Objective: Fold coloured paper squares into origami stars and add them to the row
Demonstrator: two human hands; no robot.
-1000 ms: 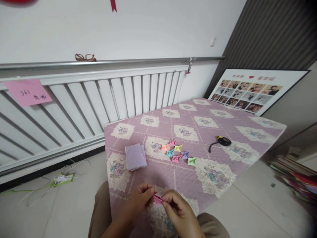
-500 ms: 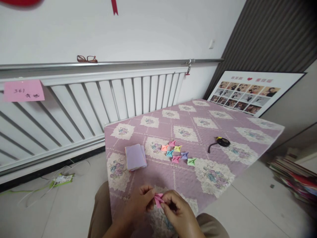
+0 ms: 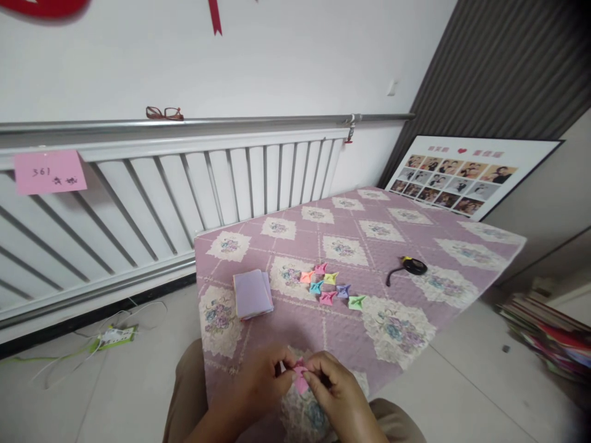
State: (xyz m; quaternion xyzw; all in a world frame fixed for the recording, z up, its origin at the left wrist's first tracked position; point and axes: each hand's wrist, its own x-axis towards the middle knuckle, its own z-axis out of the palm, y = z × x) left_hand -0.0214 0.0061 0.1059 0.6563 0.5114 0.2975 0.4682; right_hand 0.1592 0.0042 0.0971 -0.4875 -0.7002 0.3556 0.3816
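Gripping small pink folded paper [image 3: 301,380] between fingertips of left hand [image 3: 272,375] and right hand [image 3: 330,381], just above near edge of floral tablecloth [image 3: 305,332], in front of folded paper pieces [image 3: 327,298] and right of paper stack [image 3: 253,294].

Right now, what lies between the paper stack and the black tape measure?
Seven small folded paper pieces, in pink, orange, yellow, teal, purple and green, lie between the paper stack and the tape measure, as the head view shows.

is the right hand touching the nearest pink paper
Touching: the head view shows the right hand pinching the pink paper at its right side.
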